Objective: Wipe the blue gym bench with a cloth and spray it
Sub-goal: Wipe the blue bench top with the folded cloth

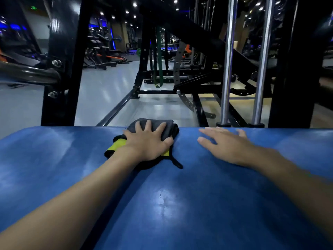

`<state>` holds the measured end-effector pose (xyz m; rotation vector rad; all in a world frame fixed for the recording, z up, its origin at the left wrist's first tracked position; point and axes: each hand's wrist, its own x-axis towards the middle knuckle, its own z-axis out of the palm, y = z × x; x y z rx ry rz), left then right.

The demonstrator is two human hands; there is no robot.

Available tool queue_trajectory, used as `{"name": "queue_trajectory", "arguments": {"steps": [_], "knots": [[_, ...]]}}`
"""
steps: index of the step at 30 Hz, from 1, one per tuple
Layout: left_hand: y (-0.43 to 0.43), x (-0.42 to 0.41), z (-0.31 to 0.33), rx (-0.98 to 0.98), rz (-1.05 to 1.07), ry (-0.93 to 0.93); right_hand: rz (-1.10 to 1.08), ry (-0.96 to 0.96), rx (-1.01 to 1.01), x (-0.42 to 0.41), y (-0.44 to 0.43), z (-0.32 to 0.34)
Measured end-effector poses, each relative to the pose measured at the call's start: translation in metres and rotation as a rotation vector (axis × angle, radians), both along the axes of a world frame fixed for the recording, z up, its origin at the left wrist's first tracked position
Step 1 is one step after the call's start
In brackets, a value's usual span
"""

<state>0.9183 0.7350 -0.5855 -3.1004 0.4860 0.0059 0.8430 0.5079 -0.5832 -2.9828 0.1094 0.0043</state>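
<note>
A blue padded vinyl gym bench (180,204) fills the lower half of the view, its glossy surface streaked with pale reflections. Beyond its far edge, from 10 to 2 o'clock, stands a black steel rack frame (61,78). Two upright chrome guide rods (228,69) rise at 1 o'clock.

Both bare forearms reach in from 7 and 5 o'clock. The left hand (146,141) lies palm down with spread, nearly straight fingers, pressing on the cloth and not clenched round it. The thumb rests against the cloth's right side. The right hand (225,143) lies released, palm down with fingers spread, on the pad at 3 o'clock of the cloth, apart from it. Motion blur hides how firmly it presses.

The folded grey and yellow cloth with black trim (167,126) lies at the bench's far edge, at 12 o'clock on the pad, and a black loop trails from it toward 5 o'clock. A green elastic band (158,69) hangs from the rack behind it at 12 o'clock.
</note>
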Motion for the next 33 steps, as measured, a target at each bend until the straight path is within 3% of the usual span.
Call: {"name": "queue_trajectory", "arguments": {"steps": [4, 13, 17, 20, 28, 30, 33], "knots": [[-0.036, -0.011, 0.001, 0.007, -0.043, -0.002, -0.169, 0.084, -0.087, -0.021, -0.051, -0.009], [-0.115, -0.033, 0.003, 0.034, -0.133, 0.015, -0.074, 0.066, -0.059, -0.044, -0.066, -0.011], [-0.14, -0.043, 0.004, 0.031, -0.189, 0.031, -0.208, 0.009, -0.08, -0.062, -0.125, 0.007], [-0.156, -0.052, 0.006, 0.038, -0.217, 0.038, -0.329, 0.093, -0.077, -0.078, -0.154, -0.002], [-0.213, -0.071, 0.005, 0.048, -0.279, 0.029, -0.228, 0.052, 0.016, -0.092, -0.176, 0.001], [-0.23, -0.074, 0.005, 0.044, -0.308, 0.024, -0.259, 0.019, -0.03, -0.102, -0.206, 0.005], [-0.26, -0.079, 0.004, 0.052, -0.349, 0.009, -0.35, 0.116, -0.063, -0.116, -0.237, -0.001]]}}
